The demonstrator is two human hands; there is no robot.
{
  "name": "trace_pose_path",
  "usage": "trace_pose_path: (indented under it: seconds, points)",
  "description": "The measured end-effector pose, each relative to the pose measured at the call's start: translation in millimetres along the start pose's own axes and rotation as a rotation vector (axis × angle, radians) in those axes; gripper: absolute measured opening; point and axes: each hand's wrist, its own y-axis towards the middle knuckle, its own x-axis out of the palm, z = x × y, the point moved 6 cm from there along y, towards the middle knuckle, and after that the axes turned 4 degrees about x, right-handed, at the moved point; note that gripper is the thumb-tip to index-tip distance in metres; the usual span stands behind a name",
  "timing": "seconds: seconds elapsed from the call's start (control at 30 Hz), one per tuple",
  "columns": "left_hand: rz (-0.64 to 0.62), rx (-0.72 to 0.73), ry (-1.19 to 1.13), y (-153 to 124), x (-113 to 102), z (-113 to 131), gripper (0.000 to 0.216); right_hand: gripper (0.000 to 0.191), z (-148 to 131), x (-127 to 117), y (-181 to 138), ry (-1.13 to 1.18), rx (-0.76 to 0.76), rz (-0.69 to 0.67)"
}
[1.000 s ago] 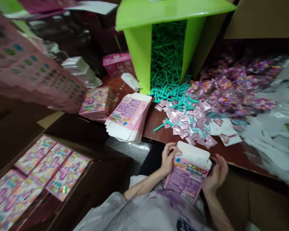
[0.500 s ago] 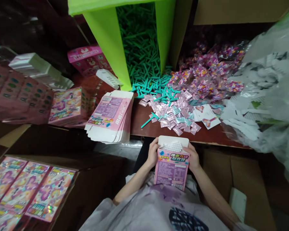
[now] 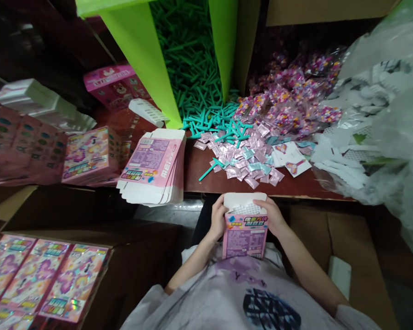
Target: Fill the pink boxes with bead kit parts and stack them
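I hold a small pink printed carton upright against my chest, its white top flaps open. My left hand grips its left side, fingers curled round the edge. My right hand holds the right side, with fingers laid over the open top flap. Just beyond, on the brown table edge, lie pink foil sachets and teal plastic sticks.
A stack of flat pink cartons overhangs the table at left. A green bin spills teal sticks. Colourful packets are heaped at the back right, a clear plastic bag at the right. Finished boxes fill a brown case at lower left.
My right hand has come in from the carton's outer side onto its top flap. The carton has turned upright and squarer to me. The view has shifted to the right.
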Motion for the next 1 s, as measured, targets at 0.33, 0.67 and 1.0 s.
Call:
trace_pose_path:
  seconds: [0.33, 0.67, 1.0]
  points:
    - [0.090, 0.069, 0.024, 7, -7, -1, 0.035, 0.012, -52, -4, -27, -0.825, -0.987, 0.315]
    - [0.042, 0.108, 0.110, 5, -8, 0, 0.041, 0.021, -59, 27, -11, -1.040, -0.854, -0.140]
    - [0.100, 0.244, 0.190, -1, -12, 10, 0.055, 0.036, -60, -7, 13, -0.690, -0.442, -0.080]
